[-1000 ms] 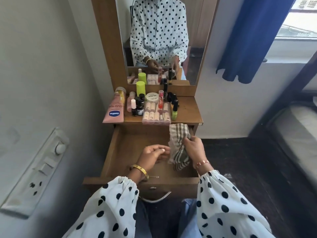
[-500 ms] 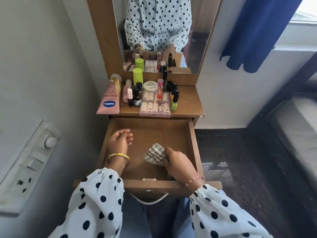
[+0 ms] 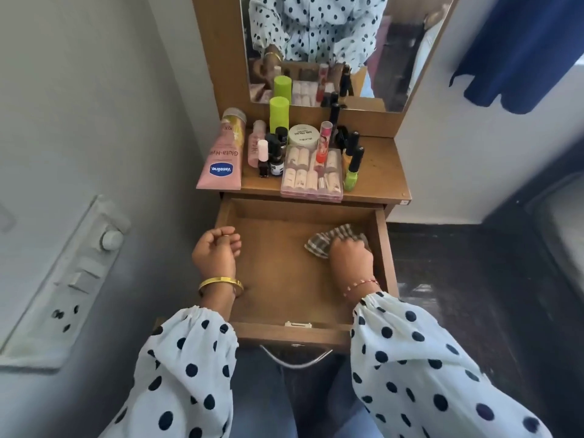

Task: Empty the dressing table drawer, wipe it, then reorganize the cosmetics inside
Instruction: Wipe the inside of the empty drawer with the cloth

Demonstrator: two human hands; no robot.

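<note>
The wooden drawer [image 3: 284, 286] is pulled out and holds no cosmetics. My right hand [image 3: 350, 259] presses a striped grey cloth [image 3: 328, 240] onto the drawer floor near the right wall. My left hand [image 3: 216, 251] rests on the drawer's left rim, fingers curled, holding nothing. The cosmetics stand on the table top [image 3: 379, 172]: a pink Vaseline tube [image 3: 222, 159], a green can [image 3: 279, 113], a white nail polish jar [image 3: 304, 135], a clear case of small tubes [image 3: 311, 175], a green nail polish bottle [image 3: 352, 170] and several small dark bottles [image 3: 273, 150].
A mirror [image 3: 316, 49] rises behind the table top and reflects a person's dotted blouse. A grey wall with a switch panel [image 3: 69, 273] is close on the left. A blue curtain [image 3: 518, 49] hangs at the right above dark floor [image 3: 474, 295]. A metal handle [image 3: 295, 358] hangs on the drawer front.
The cloth went from being held up in both hands down onto the drawer floor. My right hand slid it toward the far right side. My left hand moved to the left rim.
</note>
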